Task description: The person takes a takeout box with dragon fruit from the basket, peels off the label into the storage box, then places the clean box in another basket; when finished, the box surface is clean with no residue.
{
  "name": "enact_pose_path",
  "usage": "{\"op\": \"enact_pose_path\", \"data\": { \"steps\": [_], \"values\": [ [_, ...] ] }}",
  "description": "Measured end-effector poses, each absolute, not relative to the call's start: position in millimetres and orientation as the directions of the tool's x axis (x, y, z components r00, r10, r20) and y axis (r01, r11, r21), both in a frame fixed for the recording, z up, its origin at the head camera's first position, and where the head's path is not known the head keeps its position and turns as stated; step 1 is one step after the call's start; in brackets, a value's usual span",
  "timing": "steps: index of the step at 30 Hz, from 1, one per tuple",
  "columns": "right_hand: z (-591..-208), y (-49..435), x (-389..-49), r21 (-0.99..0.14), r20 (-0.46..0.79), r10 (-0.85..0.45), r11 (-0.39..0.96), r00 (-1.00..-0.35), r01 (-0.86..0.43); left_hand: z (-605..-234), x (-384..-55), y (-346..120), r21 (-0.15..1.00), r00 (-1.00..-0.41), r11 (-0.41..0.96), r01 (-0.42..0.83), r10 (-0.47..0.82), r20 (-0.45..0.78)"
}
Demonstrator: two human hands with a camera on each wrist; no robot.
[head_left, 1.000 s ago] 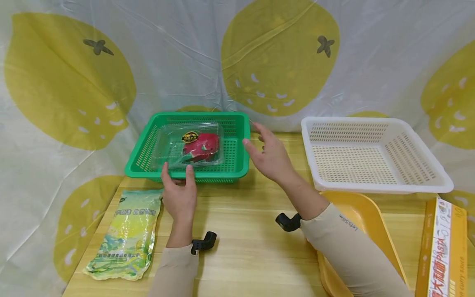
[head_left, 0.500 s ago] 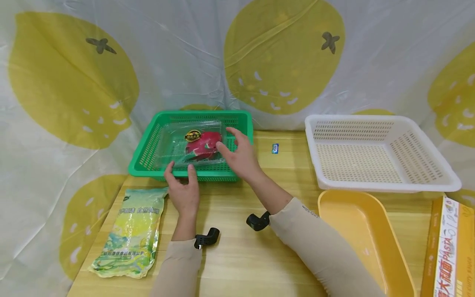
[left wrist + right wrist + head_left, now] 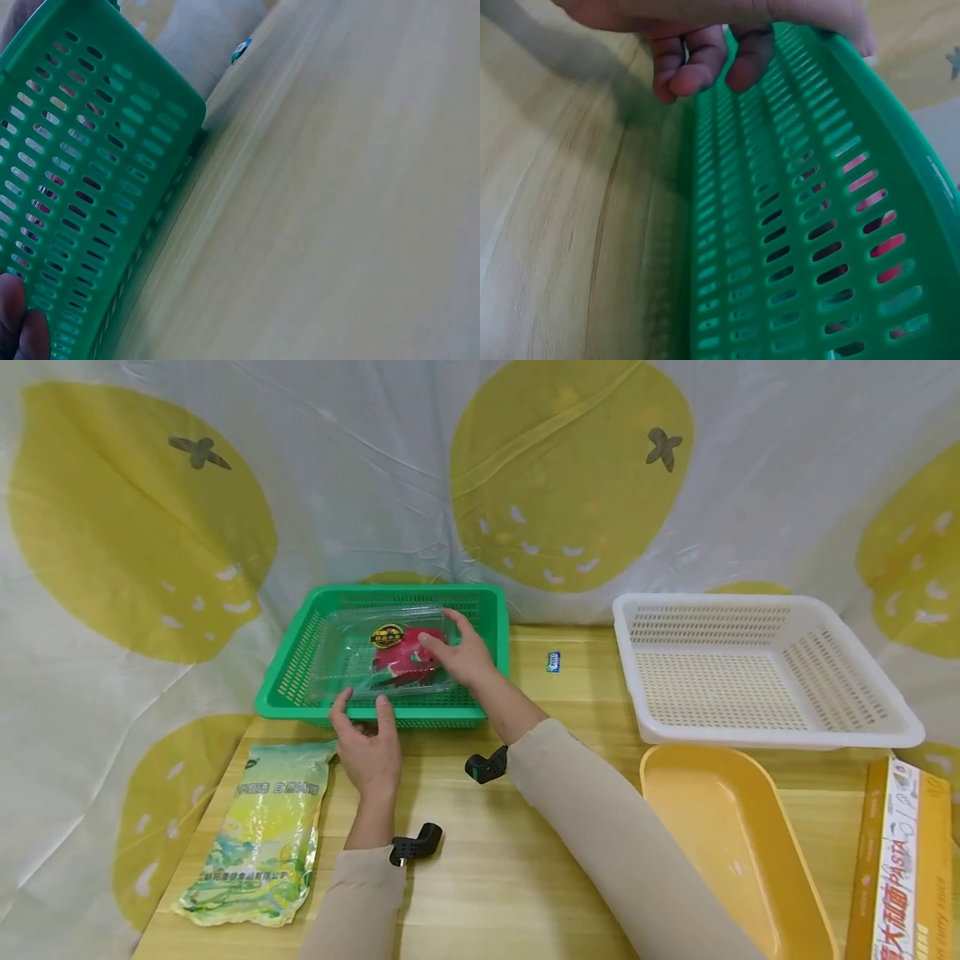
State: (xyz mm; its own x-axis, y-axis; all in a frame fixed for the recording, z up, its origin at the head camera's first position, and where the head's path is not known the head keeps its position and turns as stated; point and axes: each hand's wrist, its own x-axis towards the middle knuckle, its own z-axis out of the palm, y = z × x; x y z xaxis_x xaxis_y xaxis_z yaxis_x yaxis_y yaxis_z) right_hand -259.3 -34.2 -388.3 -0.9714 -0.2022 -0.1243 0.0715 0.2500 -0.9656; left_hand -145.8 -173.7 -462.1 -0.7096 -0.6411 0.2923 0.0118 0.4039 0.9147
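Over 1 second, the right hand [image 3: 465, 655] has moved from beside the green basket [image 3: 435, 713] to the clear box [image 3: 381, 652] inside it, putting both hands near the box. The left hand [image 3: 369, 753] has fingers apart at the near rim; whether the right fingers grip, I cannot tell.

Clear plastic box [image 3: 340, 652], seemingly closed, black-and-gold sticker [image 3: 386, 637] uppermost, red-and-green fruit-like item [image 3: 393, 662] inside toward its right end, lies within green basket [image 3: 287, 711], slot-walled and standing upright.
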Motion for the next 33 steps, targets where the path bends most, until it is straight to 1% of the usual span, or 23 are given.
{"op": "enact_pose_path", "data": {
  "steps": [6,12,16,20,25,27,33],
  "values": [
    [-391.9,-38.5,-258.6,-0.951,-0.174,-0.292,0.299,-0.940,0.083,-462.0,-144.1,-173.0,0.914,-0.698,0.405,0.023,-0.648,0.305],
    [-393.9,-38.6,-256.9,-0.918,-0.184,-0.302,0.393,-0.935,0.054,-462.6,-142.7,-171.2,0.924,-0.710,0.382,0.024,-0.644,0.285],
    [-393.8,-38.8,-256.7,-0.913,-0.179,-0.300,0.405,-0.937,0.045,-462.6,-142.4,-170.4,0.925,-0.707,0.379,0.034,-0.645,0.290],
    [-393.0,-39.0,-256.0,-0.922,-0.184,-0.289,0.382,-0.939,0.063,-462.8,-142.5,-170.0,0.922,-0.704,0.384,0.045,-0.642,0.302],
    [-391.3,-38.0,-254.5,-0.946,-0.213,-0.264,0.297,-0.941,0.131,-463.1,-142.3,-170.2,0.918,-0.701,0.394,0.051,-0.640,0.313],
    [-390.1,-37.1,-254.0,-0.950,-0.216,-0.263,0.278,-0.940,0.140,-462.8,-142.7,-170.4,0.920,-0.706,0.388,0.053,-0.637,0.310],
    [-385.5,-34.5,-252.6,-0.955,-0.179,-0.261,0.280,-0.949,0.103,-462.8,-145.3,-169.8,0.926,-0.717,0.376,0.044,-0.633,0.291]
  ]
}}
